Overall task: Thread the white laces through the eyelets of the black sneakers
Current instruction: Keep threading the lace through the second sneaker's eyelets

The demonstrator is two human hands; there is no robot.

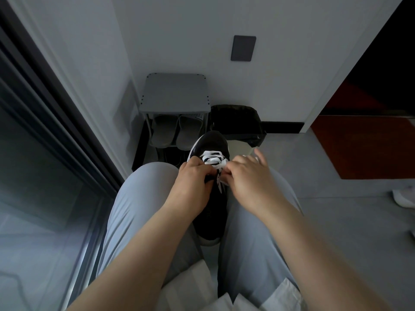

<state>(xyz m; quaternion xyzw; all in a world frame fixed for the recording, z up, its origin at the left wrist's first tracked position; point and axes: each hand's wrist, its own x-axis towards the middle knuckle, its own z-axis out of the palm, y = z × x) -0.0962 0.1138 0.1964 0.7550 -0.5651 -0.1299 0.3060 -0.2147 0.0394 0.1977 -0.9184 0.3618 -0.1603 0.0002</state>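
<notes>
I have the black sneaker [211,142] wedged lengthwise in the gap between the two thighs [143,198]. Its toe juts past the knees and its heel points back toward the body, which I judge keeps it from rolling while both hands work the upper. The white lace [213,158] already crosses in several flat bars over the toe-end eyelets, so the next eyelets to fill sit right under the knuckles. The left hand [195,177] curls over the left edge of the lacing, its grip clamped on what I take to be the eyelet flap, probably to hold a hole open and steady. The right hand [248,175] comes in from the other side, thumb and first fingers pinched on a loose run of lace and the little finger sticking out free. I judge it is feeding or drawing that end through. The fingertips themselves are hidden behind the knuckles, so I cannot see which eyelet is in play or where the lace tips are. The sneaker's tongue and collar are lost in shadow under the wrists, and I see no second sneaker. Beyond the knees a grey shoe rack [174,93] holding slippers [165,131] stands on the floor [336,209] against the wall, with a black bag [235,120] just beside it.
</notes>
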